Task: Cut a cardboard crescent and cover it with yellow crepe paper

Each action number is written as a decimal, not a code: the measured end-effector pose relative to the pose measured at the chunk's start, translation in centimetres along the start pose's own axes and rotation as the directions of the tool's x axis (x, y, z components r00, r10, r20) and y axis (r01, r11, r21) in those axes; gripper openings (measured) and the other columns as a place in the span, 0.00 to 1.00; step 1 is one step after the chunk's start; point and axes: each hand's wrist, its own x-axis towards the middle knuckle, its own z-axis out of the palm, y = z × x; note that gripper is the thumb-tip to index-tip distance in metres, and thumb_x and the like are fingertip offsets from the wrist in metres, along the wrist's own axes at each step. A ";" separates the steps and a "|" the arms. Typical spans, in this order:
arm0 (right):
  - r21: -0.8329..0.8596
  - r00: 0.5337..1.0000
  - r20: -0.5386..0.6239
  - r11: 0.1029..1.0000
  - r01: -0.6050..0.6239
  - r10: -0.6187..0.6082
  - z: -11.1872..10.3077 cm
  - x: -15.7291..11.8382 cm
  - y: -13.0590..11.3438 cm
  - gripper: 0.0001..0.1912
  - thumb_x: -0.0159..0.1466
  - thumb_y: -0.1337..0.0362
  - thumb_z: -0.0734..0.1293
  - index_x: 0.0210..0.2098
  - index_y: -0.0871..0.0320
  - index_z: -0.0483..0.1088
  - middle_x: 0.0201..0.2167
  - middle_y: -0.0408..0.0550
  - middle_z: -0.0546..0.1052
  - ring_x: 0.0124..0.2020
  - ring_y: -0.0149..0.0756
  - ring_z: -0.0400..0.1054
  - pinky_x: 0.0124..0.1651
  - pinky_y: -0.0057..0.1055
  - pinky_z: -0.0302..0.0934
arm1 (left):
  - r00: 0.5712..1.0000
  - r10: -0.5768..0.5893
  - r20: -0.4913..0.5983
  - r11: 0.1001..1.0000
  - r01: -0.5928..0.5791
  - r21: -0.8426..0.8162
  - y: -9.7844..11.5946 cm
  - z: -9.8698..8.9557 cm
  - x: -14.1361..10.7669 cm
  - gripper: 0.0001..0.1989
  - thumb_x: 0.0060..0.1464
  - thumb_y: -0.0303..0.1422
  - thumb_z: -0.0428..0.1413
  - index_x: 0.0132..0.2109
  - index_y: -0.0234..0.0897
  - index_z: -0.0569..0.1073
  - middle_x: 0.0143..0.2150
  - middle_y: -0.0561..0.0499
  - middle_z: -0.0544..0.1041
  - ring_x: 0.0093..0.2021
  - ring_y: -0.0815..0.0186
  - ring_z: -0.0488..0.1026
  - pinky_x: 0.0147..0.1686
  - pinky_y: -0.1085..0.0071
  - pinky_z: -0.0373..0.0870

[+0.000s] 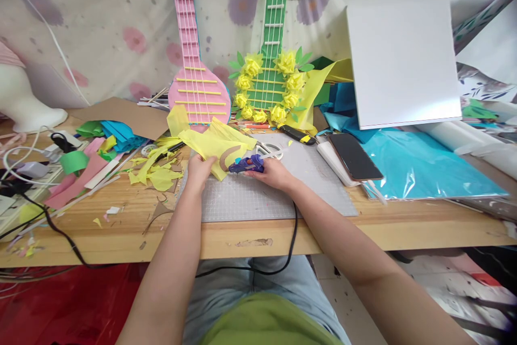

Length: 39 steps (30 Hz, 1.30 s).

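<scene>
"White cloth (210, 25), creased and printed with pink and purple flowers, hangs across the far side. What stands before it?"

"Pale, grained wood: a long table (323, 237). Flat on it, at the near middle, lies a grey gridded mat (278, 199)."

"And on the right?"

"At the far right, a smooth white panel (404, 60) leans upright. Nearer, glossy clear wrapping (428, 173) encloses blue sheet material."

"Those stringed shapes?"

"A green instrument (269, 82) stands at the far middle, ringed by ruffled yellow flowers. Just left of it is a rounder pink instrument (200, 89) with thin yellow crossbars."

"What fills the power strip (50, 177) at the left?"

"Plugs, one black and others white."

"How do the hands grip?"

"The left hand (197, 171) pinches thin, crumpled yellow paper (218, 138) above the mat. The right hand (277, 173) is wrapped around a purple glue gun (247, 163), its nozzle close to a curved brown strip (229, 156) against that paper."

"Smallest of all?"

"Ragged scraps (161, 179), mostly yellow, left of the mat."
</scene>
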 end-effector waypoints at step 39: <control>-0.084 0.969 -0.213 0.986 -0.144 0.123 0.6 1.6 -0.7 0.26 0.57 0.42 0.60 0.41 0.56 0.73 0.31 0.49 0.77 0.32 0.38 0.71 0.32 0.28 0.57 | 0.994 0.094 0.047 0.992 -0.097 0.080 -0.8 -0.2 0.5 0.19 0.31 0.33 0.60 0.35 0.30 0.75 0.34 0.45 0.77 0.33 0.59 0.74 0.30 0.68 0.70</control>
